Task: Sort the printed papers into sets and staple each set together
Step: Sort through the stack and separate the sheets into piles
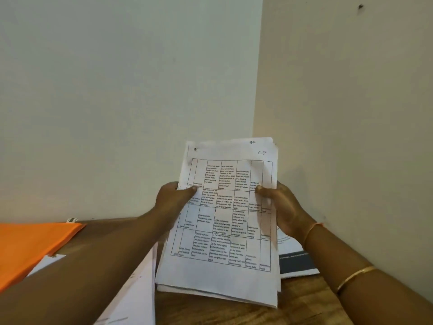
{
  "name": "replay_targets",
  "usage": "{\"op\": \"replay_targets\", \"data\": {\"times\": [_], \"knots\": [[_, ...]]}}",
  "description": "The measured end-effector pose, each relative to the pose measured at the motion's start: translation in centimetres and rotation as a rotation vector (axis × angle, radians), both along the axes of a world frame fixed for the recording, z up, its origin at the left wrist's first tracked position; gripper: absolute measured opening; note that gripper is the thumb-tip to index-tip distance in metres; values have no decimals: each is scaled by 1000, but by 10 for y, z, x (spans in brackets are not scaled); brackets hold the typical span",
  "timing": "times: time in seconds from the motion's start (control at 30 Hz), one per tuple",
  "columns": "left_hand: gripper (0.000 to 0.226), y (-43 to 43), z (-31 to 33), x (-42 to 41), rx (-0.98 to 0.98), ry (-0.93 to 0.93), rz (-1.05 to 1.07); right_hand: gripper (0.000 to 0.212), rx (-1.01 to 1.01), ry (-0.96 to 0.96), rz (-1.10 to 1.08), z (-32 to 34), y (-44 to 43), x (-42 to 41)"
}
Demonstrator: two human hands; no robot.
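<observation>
Two bare forearms come in from the bottom corners, the right one wearing a gold bangle [356, 277] and a thin orange thread [314, 228] at the wrist. The left hand [171, 202] grips the left edge of a stack of printed papers [222, 231], thumb pressed on the front sheet and fingers hidden behind. The right hand [285, 207] grips the opposite edge the same way, thumb on the front. The stack stands between the two hands, tilted back toward the wall [117, 90]. Whether its lower edge touches the wooden table [234, 310] cannot be told. The top sheet carries a printed grid of text, a staple [195, 149] at its upper left corner and a handwritten "C7" [262, 152] at the upper right. Beneath the left arm lie loose sheets [136, 294], and further left an orange folder [30, 249]. Behind the right hand lies a document with a dark band [297, 261].
</observation>
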State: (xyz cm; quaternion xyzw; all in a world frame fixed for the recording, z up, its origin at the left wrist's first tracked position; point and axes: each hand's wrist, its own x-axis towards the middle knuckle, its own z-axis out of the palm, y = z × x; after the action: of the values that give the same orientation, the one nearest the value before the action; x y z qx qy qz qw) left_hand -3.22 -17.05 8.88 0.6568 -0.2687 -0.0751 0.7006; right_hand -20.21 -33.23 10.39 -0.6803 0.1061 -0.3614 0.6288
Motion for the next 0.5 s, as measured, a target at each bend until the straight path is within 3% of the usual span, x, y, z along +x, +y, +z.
{"op": "replay_targets", "data": {"times": [0.07,0.2,0.37,0.5], "knots": [[19,4,1,-5,-7,-132,78,29,27,-27,-24,2,6,2],[14,10,7,-22,-43,-408,232,22,-46,-134,-145,10,22,8],[11,19,15,-40,-226,-496,253,17,-228,-302,-328,22,50,8],[22,25,-7,-37,-127,-476,227,16,-247,-268,-339,-8,59,7]]}}
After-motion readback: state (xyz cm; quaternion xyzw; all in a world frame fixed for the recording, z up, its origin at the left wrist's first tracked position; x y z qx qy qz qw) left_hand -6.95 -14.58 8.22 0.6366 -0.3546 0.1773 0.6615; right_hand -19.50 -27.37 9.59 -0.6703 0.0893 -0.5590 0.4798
